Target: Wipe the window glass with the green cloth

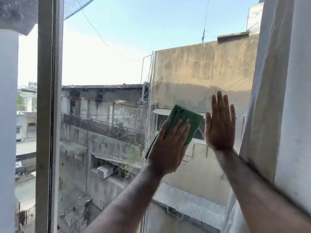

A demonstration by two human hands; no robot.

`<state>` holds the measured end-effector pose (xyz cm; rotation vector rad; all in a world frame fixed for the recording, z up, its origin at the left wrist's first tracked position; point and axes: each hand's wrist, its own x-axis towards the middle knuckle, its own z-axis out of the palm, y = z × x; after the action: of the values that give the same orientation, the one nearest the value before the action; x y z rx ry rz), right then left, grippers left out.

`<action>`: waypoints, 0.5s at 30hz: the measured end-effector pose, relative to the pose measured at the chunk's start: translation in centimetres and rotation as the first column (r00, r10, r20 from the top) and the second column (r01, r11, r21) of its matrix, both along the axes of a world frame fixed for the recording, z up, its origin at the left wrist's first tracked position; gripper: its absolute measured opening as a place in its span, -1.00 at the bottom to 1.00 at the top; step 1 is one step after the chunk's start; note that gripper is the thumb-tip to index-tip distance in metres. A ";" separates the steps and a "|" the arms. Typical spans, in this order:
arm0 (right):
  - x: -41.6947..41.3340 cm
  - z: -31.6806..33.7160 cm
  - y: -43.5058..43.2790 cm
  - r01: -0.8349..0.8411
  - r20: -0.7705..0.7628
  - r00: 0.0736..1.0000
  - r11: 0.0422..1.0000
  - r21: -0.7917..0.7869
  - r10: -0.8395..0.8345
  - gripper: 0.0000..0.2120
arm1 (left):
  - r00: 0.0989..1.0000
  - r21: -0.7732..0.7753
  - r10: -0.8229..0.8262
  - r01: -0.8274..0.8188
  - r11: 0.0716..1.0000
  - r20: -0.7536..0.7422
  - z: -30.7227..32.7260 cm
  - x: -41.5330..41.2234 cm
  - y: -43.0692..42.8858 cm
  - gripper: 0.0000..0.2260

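Left hand (168, 145) flat, fingers spread, pressing the folded green cloth (183, 121) against the window glass (107, 68) — pinned under the palm rather than clenched, low on the pane, right of centre. Right hand (219, 125) open and empty, palm on the glass just beside the cloth, near the white curtain (276, 81). Window frame (48, 98) upright at left — stained concrete buildings (202, 68) beyond.

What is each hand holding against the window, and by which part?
Left hand presses the green cloth flat to the glass, palm over its lower part. Right hand holds nothing.
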<state>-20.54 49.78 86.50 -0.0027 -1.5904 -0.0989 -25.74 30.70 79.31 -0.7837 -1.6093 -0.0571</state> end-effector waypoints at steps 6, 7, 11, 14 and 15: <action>-0.1 -0.1 -0.2 -0.020 -0.007 1.000 1.000 -0.004 0.020 -0.46 | 0.990 0.165 0.020 -0.043 0.985 0.140 -4.8 -1.7 -10.0 -0.43; -0.1 -0.1 -0.3 -0.020 -0.006 1.000 1.000 -0.009 0.020 -0.46 | 0.986 0.224 0.036 -0.072 0.972 0.162 -4.4 -1.9 -11.9 -0.44; 0.1 -0.1 -0.5 -0.002 0.017 1.000 1.000 -0.022 0.003 -0.46 | 0.965 0.534 0.075 -0.202 0.821 0.250 1.9 -2.9 -17.7 -0.43; 0.2 -0.3 -0.9 -0.005 0.017 1.000 1.000 -0.028 0.006 -0.46 | 0.956 0.746 0.023 -0.243 0.620 0.292 9.2 -3.4 -18.4 -0.43; 0.2 -0.2 -1.0 -0.006 0.015 1.000 1.000 -0.027 0.007 -0.46 | 0.956 0.797 0.004 -0.247 0.552 0.294 11.7 -3.4 -17.8 -0.43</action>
<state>-20.35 48.75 86.32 -0.0179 -1.6065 -0.0722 -29.19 12.91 91.05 0.1124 -1.6249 -0.8047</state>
